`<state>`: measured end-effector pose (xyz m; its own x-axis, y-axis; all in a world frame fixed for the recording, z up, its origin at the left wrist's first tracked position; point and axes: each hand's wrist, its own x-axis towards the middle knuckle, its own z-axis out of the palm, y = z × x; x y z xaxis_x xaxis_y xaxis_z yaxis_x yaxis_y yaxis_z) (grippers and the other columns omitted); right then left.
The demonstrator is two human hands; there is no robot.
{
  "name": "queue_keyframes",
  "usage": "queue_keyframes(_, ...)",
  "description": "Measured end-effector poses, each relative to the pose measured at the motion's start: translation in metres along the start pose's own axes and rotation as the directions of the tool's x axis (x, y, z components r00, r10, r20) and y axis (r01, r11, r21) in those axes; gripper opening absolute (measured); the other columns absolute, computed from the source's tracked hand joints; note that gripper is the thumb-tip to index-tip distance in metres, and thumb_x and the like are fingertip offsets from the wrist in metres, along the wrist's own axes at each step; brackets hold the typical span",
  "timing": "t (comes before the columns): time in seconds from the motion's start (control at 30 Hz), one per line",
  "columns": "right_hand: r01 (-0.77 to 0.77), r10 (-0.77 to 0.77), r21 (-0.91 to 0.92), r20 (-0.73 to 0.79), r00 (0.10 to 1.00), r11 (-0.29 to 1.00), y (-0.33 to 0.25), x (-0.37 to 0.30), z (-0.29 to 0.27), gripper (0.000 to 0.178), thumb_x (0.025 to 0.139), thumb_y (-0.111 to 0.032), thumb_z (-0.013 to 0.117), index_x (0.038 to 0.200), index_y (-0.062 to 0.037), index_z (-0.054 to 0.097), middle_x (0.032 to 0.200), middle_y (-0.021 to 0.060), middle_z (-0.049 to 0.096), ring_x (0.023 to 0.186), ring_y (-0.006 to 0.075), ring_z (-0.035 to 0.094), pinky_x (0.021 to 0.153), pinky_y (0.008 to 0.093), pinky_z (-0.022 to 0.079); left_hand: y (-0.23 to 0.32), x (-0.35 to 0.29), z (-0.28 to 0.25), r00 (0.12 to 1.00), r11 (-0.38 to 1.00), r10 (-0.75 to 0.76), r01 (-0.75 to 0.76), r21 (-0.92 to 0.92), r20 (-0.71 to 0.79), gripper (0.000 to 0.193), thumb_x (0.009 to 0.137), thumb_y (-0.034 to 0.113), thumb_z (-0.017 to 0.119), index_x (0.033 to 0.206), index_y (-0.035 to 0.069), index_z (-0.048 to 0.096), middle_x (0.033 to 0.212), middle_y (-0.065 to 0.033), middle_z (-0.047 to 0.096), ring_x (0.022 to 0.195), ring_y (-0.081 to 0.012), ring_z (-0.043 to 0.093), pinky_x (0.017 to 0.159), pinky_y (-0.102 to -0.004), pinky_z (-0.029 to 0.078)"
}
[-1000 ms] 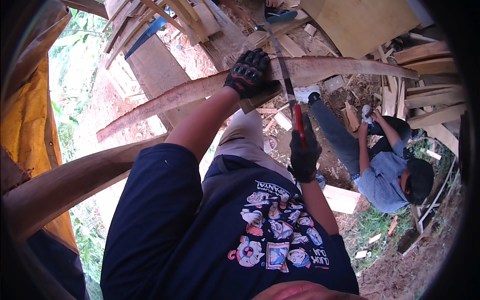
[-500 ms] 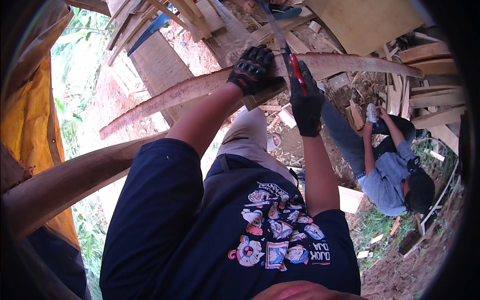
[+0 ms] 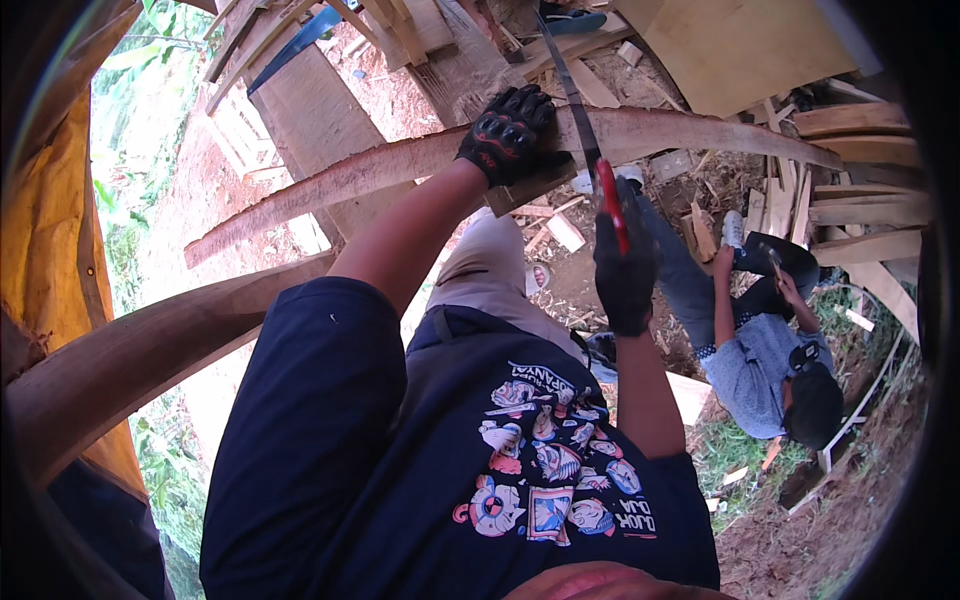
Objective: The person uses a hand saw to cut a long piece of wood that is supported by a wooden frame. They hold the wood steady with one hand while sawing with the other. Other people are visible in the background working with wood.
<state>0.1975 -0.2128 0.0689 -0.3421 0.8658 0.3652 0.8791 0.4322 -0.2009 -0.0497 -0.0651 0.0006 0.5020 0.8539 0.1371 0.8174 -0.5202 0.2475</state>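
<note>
A long rough-edged wooden plank (image 3: 680,133) lies crosswise in front of me. My left hand (image 3: 506,137), in a black glove, presses on it from above, its fingers bent over the far edge. In a black glove too, my right hand (image 3: 625,270) is closed around the red handle (image 3: 611,205) of a hand saw. The saw's long blade (image 3: 572,95) points away from me and crosses the plank just right of my left hand. Whether its teeth are inside a cut cannot be made out. Under the plank, near my left hand, is a short wooden support (image 3: 530,190).
On the right a person (image 3: 765,350) sits low, holding a small tool. Stacked boards (image 3: 870,185) lie at the far right, a plywood sheet (image 3: 740,50) beyond the plank. A thick curved beam (image 3: 170,345) runs at my left. Wood scraps (image 3: 565,232) litter the ground.
My right hand has drawn the saw back toward me, a little to the right. My left hand stays on the plank. The seated person has shifted, and a tool now shows in their hand.
</note>
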Motion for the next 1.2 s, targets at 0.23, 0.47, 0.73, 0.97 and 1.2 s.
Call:
queue_keyframes(0.23,-0.093,0.099,0.109,-0.048,0.994,0.99,0.028,0.091,0.054,0.035,0.107,-0.014,0.068,0.138,0.0004,0.067,0.142,0.0213,0.072,0.11,0.0411,0.078,0.082,0.0495,0.064,0.006,0.006,-0.005,0.999,0.999,-0.038,0.038,-0.019,0.01,0.09,0.093,0.073,0.072,0.15,0.004,0.06,0.162,-0.0201,0.056,0.157,-0.0369,0.047,0.135,-0.0502,0.03)
queue_keyframes(0.47,-0.24,0.223,0.208,0.102,0.97,0.948,-0.01,-0.03,-0.06,0.036,0.103,-0.007,0.072,0.139,-0.0109,0.07,0.146,0.0205,0.07,0.117,0.0373,0.076,0.084,0.0482,0.065,0.006,0.002,-0.008,0.997,0.997,-0.068,0.069,-0.025,0.042,0.093,0.093,0.075,0.072,0.153,0.005,0.059,0.165,-0.0209,0.053,0.158,-0.0367,0.045,0.136,-0.0495,0.028)
queue_keyframes(0.73,-0.12,0.129,0.287,-0.013,0.992,0.951,-0.001,0.013,-0.013,0.032,0.107,-0.011,0.067,0.138,-0.0034,0.067,0.149,0.0218,0.068,0.119,0.0412,0.075,0.084,0.0546,0.061,-0.003,0.001,0.008,0.998,0.998,-0.051,0.052,-0.029,0.024,0.094,0.093,0.075,0.07,0.153,0.004,0.058,0.167,-0.0207,0.051,0.159,-0.0363,0.044,0.137,-0.0486,0.026)
queue_keyframes(0.97,-0.162,0.171,0.25,-0.012,0.985,0.954,0.027,0.11,0.061,0.039,0.11,-0.017,0.064,0.144,-0.0003,0.065,0.139,0.0223,0.073,0.108,0.0424,0.076,0.084,0.0538,0.06,0.004,0.009,-0.004,0.997,0.997,-0.055,0.057,-0.05,0.047,0.09,0.092,0.075,0.071,0.149,0.006,0.06,0.161,-0.0213,0.056,0.156,-0.0379,0.047,0.134,-0.05,0.029)
queue_keyframes(1.2,-0.167,0.159,0.175,0.057,0.986,0.97,-0.004,-0.006,-0.035,0.043,0.11,-0.017,0.065,0.149,0.0013,0.061,0.143,0.0223,0.071,0.119,0.0406,0.075,0.094,0.049,0.062,0.0,0.005,-0.007,0.999,0.999,-0.047,0.047,-0.02,0.006,0.088,0.093,0.072,0.072,0.149,0.004,0.06,0.16,-0.02,0.057,0.155,-0.0363,0.049,0.133,-0.0481,0.032)
